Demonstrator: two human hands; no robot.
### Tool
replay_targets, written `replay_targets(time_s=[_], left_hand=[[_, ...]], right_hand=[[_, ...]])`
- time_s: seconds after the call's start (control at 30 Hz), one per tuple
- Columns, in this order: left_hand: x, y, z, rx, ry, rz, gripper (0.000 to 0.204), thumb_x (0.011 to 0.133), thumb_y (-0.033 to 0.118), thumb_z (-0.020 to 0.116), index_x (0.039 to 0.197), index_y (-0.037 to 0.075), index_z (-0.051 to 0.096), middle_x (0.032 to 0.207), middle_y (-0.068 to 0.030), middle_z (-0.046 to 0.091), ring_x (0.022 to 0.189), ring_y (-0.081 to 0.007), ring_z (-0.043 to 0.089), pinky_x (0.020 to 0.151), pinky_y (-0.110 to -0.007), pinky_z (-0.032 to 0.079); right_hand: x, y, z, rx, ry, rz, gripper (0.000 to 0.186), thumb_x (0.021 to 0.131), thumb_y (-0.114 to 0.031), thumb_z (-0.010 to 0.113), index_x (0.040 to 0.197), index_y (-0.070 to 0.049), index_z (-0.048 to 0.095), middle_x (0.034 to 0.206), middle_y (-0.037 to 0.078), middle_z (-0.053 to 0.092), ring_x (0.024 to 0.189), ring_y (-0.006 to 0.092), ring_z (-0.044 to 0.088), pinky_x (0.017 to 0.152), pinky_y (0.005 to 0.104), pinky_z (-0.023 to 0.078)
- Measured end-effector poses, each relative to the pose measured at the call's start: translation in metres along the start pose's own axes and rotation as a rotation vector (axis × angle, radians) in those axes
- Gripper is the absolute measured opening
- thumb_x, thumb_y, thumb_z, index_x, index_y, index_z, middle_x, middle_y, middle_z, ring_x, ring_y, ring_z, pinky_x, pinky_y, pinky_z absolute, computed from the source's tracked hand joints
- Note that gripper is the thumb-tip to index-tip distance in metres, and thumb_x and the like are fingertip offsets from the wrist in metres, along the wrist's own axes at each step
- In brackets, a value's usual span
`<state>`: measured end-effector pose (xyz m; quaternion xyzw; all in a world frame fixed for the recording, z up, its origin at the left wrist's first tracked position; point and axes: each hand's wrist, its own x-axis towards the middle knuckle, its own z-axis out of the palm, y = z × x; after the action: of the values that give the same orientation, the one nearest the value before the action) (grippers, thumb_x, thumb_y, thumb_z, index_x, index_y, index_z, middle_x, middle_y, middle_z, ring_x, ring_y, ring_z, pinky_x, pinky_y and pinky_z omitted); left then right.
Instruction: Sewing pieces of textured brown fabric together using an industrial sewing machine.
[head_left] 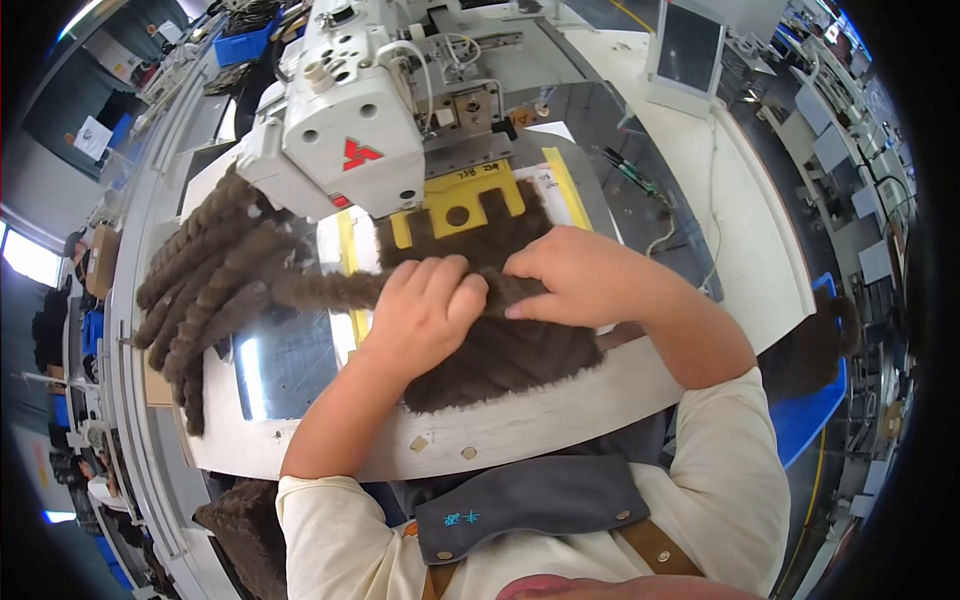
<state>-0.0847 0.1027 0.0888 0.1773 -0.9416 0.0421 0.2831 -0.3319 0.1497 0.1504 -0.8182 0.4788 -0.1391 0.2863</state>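
A long brown fur strip (330, 291) runs sideways across the middle of a flat brown fur panel (510, 362). My left hand (428, 308) is closed around the strip, its fingers curled over the top. To the right, my right hand (585, 275) pinches the strip between thumb and fingers. The panel's far part lies beneath a yellow notched plate (458, 212), under the white head of an industrial sewing machine (350, 135). Its pale, ragged near edge shows below my hands. On the left, the strip leads toward a bundle of rolled fur strips (215, 270).
The white tabletop (520, 425) curves along my front. A white-framed screen (688, 55) stands at the far right, and thread snips (632, 168) lie on the machine's grey bed. Beyond the table's right edge is a blue bin (815, 405) with brown fur in it.
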Motion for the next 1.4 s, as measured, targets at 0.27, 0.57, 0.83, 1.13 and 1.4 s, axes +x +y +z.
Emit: replay_targets(time_s=[0.27,0.57,0.83,1.13,1.4], left_hand=[[-0.008,-0.044,-0.004,0.158,-0.159,-0.469,0.044,0.062,0.009,0.085,0.096,0.008,0.058,0.089,-0.0107,0.062,0.085,-0.0344,0.064,0.073,-0.046,0.051],[-0.002,-0.011,0.005,0.243,-0.038,-0.186,0.018,0.077,0.01,0.073,0.088,0.01,0.059,0.086,-0.0077,0.059,0.082,-0.0278,0.063,0.073,-0.041,0.049],[0.002,-0.019,-0.027,0.028,-0.061,-0.382,0.047,0.067,0.015,0.094,0.104,0.007,0.067,0.095,-0.0097,0.069,0.089,-0.0286,0.068,0.08,-0.04,0.053],[-0.007,-0.023,-0.028,-0.963,0.114,-0.598,0.051,0.066,0.008,0.096,0.109,-0.002,0.07,0.099,-0.0076,0.07,0.095,-0.0202,0.067,0.085,-0.032,0.053],[-0.004,-0.004,-0.035,-1.184,0.24,-0.587,0.05,0.068,0.002,0.096,0.112,0.002,0.071,0.11,-0.009,0.069,0.101,-0.018,0.067,0.089,-0.031,0.054]], right_hand=[[-0.037,0.055,-0.05,-0.64,0.269,0.425,0.017,0.072,-0.006,0.07,0.089,-0.002,0.068,0.086,0.019,0.07,0.091,0.0412,0.067,0.079,0.0503,0.052],[-0.005,0.014,0.004,-0.198,-0.027,0.009,0.035,0.086,-0.026,0.076,0.108,-0.002,0.062,0.098,0.022,0.071,0.101,0.0414,0.069,0.086,0.0496,0.055],[-0.009,0.009,0.001,-0.377,0.19,0.063,0.017,0.087,-0.01,0.067,0.1,-0.002,0.062,0.092,0.015,0.066,0.093,0.0377,0.068,0.08,0.0484,0.055],[-0.014,0.006,-0.005,-0.211,0.146,-0.086,0.025,0.088,-0.021,0.074,0.098,-0.002,0.061,0.094,0.015,0.063,0.092,0.0383,0.066,0.079,0.046,0.052],[-0.003,0.006,-0.001,-0.092,0.121,-0.242,0.029,0.09,-0.027,0.075,0.096,-0.002,0.062,0.092,0.014,0.06,0.09,0.0361,0.062,0.08,0.0444,0.051]])
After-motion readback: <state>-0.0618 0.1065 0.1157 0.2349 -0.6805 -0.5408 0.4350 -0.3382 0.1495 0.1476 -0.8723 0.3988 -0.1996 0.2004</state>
